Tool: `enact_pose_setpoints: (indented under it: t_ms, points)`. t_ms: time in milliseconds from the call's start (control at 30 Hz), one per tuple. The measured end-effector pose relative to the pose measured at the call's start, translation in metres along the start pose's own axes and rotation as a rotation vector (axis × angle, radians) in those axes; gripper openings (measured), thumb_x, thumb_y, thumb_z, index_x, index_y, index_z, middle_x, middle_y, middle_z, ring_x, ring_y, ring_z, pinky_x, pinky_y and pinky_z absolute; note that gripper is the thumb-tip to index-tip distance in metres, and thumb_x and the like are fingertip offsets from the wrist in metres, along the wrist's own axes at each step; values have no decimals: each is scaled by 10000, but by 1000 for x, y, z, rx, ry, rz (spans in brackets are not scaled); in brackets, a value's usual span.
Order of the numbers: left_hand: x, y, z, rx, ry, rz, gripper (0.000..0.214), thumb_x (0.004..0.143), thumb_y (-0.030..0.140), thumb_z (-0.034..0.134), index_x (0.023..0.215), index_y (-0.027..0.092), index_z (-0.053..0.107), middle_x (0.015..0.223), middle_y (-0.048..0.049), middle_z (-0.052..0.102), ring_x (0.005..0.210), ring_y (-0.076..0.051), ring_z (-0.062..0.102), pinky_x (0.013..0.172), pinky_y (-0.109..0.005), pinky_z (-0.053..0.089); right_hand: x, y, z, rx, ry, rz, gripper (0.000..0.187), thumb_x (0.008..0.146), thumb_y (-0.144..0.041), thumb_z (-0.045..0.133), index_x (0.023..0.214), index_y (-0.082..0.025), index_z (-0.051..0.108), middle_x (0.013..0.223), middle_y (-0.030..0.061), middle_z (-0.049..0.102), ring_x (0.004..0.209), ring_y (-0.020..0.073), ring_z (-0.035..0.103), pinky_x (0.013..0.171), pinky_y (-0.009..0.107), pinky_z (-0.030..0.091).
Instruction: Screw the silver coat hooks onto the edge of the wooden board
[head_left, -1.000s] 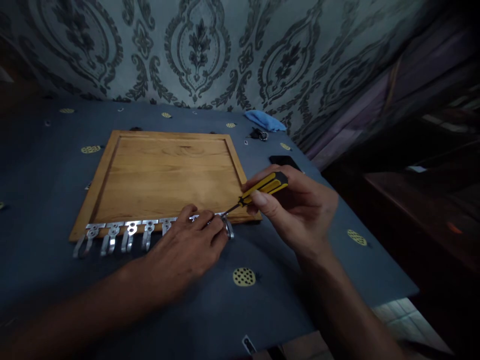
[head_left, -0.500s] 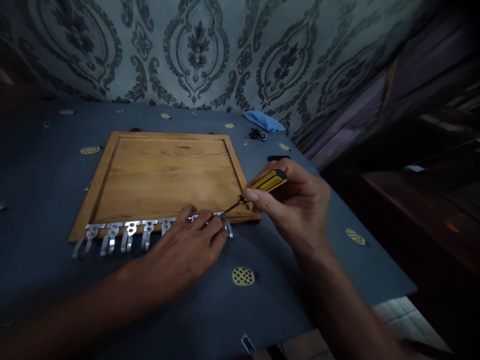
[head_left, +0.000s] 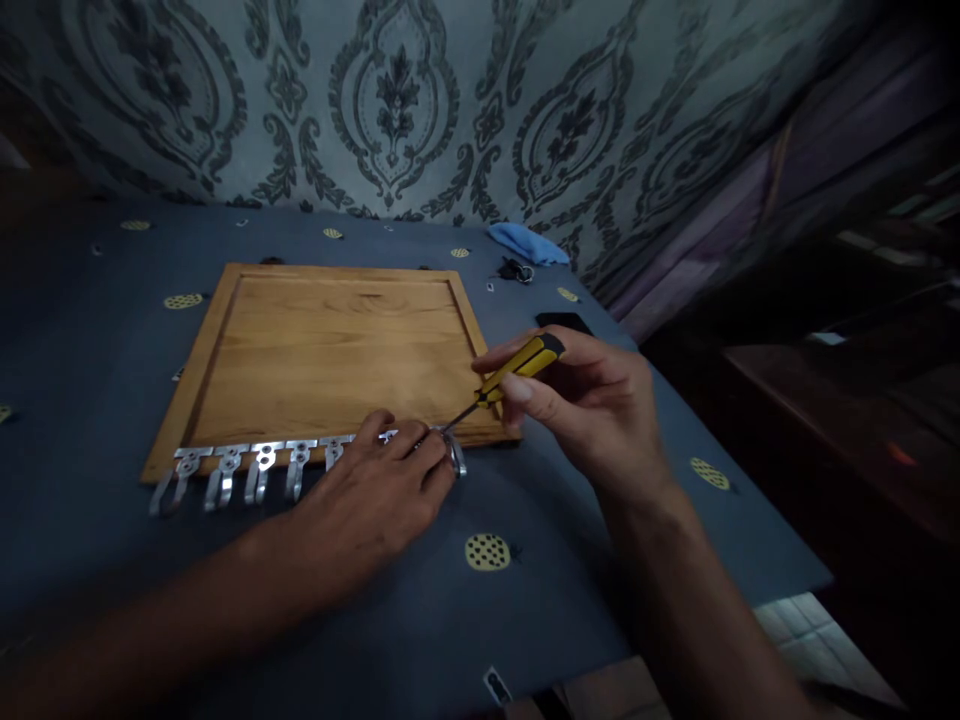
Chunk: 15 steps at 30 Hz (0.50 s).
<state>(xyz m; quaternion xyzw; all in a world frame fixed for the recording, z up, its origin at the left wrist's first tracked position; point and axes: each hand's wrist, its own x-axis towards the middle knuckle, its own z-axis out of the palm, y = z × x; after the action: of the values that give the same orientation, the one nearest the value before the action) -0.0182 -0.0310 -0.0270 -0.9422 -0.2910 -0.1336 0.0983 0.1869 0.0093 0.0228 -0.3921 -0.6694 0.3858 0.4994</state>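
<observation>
A wooden board (head_left: 322, 350) lies flat on a blue-covered table (head_left: 90, 420). Several metal hooks (head_left: 259, 470) line its near edge. My left hand (head_left: 375, 490) rests palm down over the rightmost hooks, fingertips pressing one hook (head_left: 455, 455) against the board's near right corner. My right hand (head_left: 592, 405) pinches a yellow and black screwdriver (head_left: 517, 365), tilted, with its thin tip at the hook by my left fingertips.
A blue cloth (head_left: 529, 243) and a small dark bunch of keys (head_left: 516, 269) lie at the back right near the patterned wall. A black phone (head_left: 562, 322) sits just behind my right hand. The table edge drops off on the right.
My right hand has shifted its fingers on the screwdriver handle, which has turned slightly. My left hand and the hooks have stayed in place.
</observation>
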Motion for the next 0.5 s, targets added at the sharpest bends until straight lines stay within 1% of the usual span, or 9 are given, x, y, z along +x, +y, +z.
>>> enact_pose_setpoints:
  t_ms: [100, 167, 233, 333, 367, 400, 433, 500]
  points:
    - [0, 1, 2, 13, -10, -8, 231, 968, 178, 636, 1192, 121, 627, 1198, -83, 705, 1138, -266, 596, 1035, -443, 340, 0, 3, 5, 72, 62, 12, 298, 744, -426, 898, 718, -223, 681, 708, -35, 715, 423, 66, 529, 392, 208, 469]
    - [0, 1, 2, 19, -17, -15, 238, 967, 188, 640, 1196, 125, 623, 1204, -81, 701, 1147, -270, 592, 1042, -449, 341, 0, 4, 6, 102, 67, 20, 328, 733, -429, 905, 714, -226, 648, 721, -38, 720, 421, 69, 535, 382, 209, 476]
    - [-1, 1, 2, 19, -18, -17, 239, 965, 195, 639, 1193, 125, 623, 1211, -85, 698, 1151, -275, 590, 1041, -454, 344, 0, 4, 5, 98, 47, 21, 295, 742, -428, 900, 787, -229, 686, 759, -31, 729, 456, 78, 569, 417, 217, 513]
    - [-1, 0, 1, 4, -31, -6, 234, 974, 183, 619, 1198, 115, 625, 1223, -96, 697, 1145, -272, 595, 1022, -447, 353, 0, 1, 0, 72, -14, 26, 275, 829, -410, 836, 1031, -238, 762, 879, -3, 758, 540, 91, 632, 530, 245, 578]
    - [-1, 0, 0, 0, -32, -4, 233, 977, 178, 616, 1200, 112, 626, 1223, -100, 699, 1143, -270, 598, 1021, -445, 352, 0, 0, -1, 66, -28, 28, 276, 851, -401, 816, 1070, -239, 770, 909, 6, 766, 547, 91, 638, 545, 250, 581]
    - [-1, 0, 0, -2, -30, -5, 234, 976, 174, 620, 1202, 111, 627, 1221, -102, 701, 1143, -269, 599, 1027, -445, 348, -1, 0, -1, 58, -31, 32, 260, 856, -394, 811, 1058, -234, 780, 912, 11, 770, 536, 89, 633, 537, 250, 574]
    - [-1, 0, 0, -5, -24, -6, 239, 972, 174, 632, 1203, 112, 629, 1219, -101, 704, 1144, -268, 600, 1036, -447, 342, -1, 0, -2, 47, -23, 35, 239, 841, -393, 823, 1006, -224, 790, 887, 13, 770, 513, 86, 620, 510, 246, 559]
    - [-1, 0, 0, -5, -10, -10, 262, 951, 177, 672, 1202, 112, 634, 1216, -98, 708, 1143, -271, 602, 1045, -449, 338, 0, 1, 0, 28, 13, 35, 245, 775, -408, 875, 875, -205, 782, 803, 4, 759, 457, 80, 578, 440, 234, 520]
